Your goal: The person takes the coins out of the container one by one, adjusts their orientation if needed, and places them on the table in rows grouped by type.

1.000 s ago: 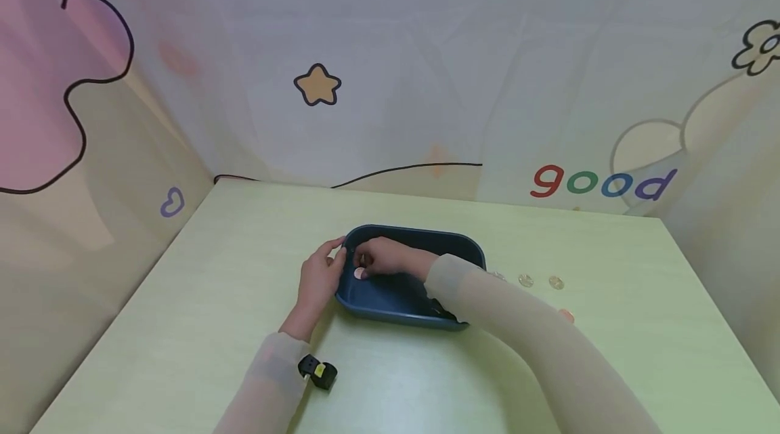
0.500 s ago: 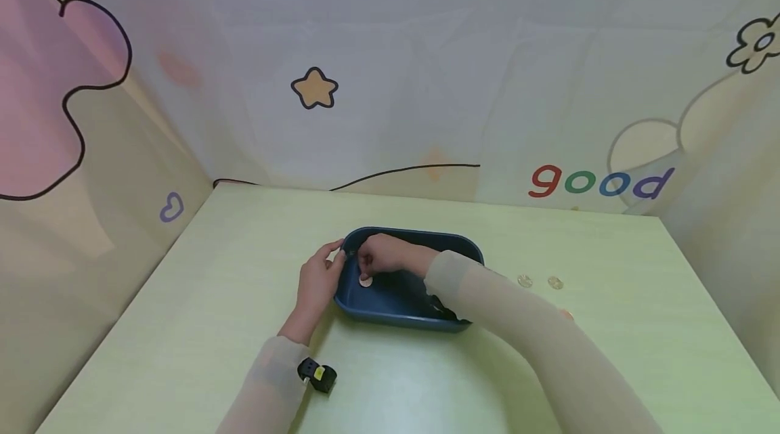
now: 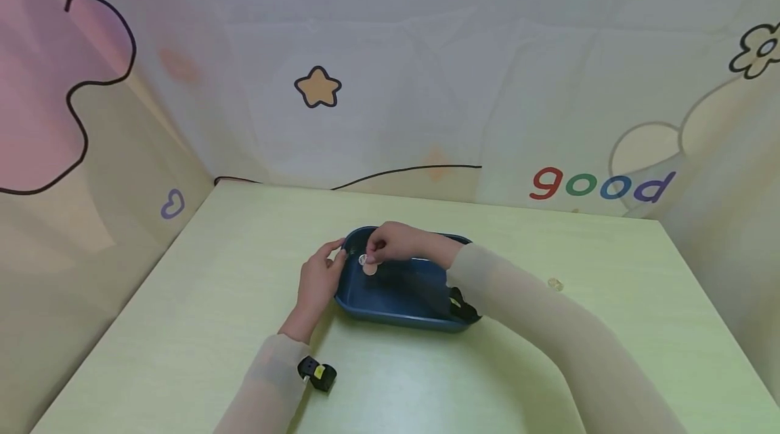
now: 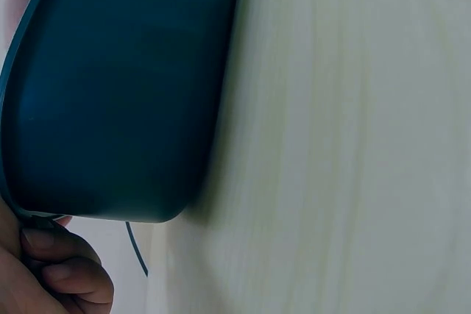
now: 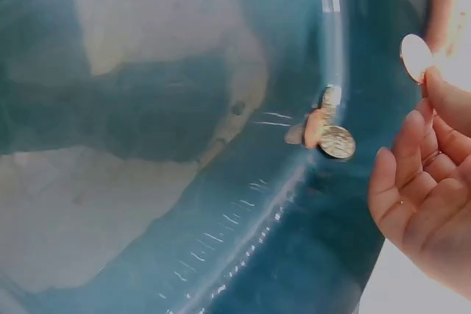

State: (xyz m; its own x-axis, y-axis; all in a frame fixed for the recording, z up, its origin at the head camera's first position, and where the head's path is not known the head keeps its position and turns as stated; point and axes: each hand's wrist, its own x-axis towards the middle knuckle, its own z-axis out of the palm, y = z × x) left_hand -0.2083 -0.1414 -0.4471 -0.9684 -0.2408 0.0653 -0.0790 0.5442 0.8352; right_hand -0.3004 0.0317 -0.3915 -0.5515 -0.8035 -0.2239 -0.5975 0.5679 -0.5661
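Note:
A dark blue tray [image 3: 390, 322] with rounded corners stands on the table. At its left end my left hand [image 3: 319, 278] grips the rim; in the left wrist view curled fingers [image 4: 66, 266] show at the tray's edge. Over the tray's left part, my right hand [image 3: 396, 242] pinches a coin [image 5: 416, 58] between thumb and fingertip, its flat face tilted up. The other fingers are loosely bent. Below it in the right wrist view, a gold-coloured coin [image 5: 337, 142] and a copper-coloured one [image 5: 315, 126] lie together where the tray's floor meets its wall.
On the table right of the tray lies another gold-coloured coin [image 3: 555, 284], close to the right sleeve [image 3: 536, 305]. A black camera [image 3: 318, 374] is strapped to the left wrist. Printed cloth [image 3: 396, 82] hangs behind the table.
My right hand has risen a little and shifted right, still with a coin at its fingertips. The right sleeve now covers several coins seen on the table before. My left hand stays at the rim.

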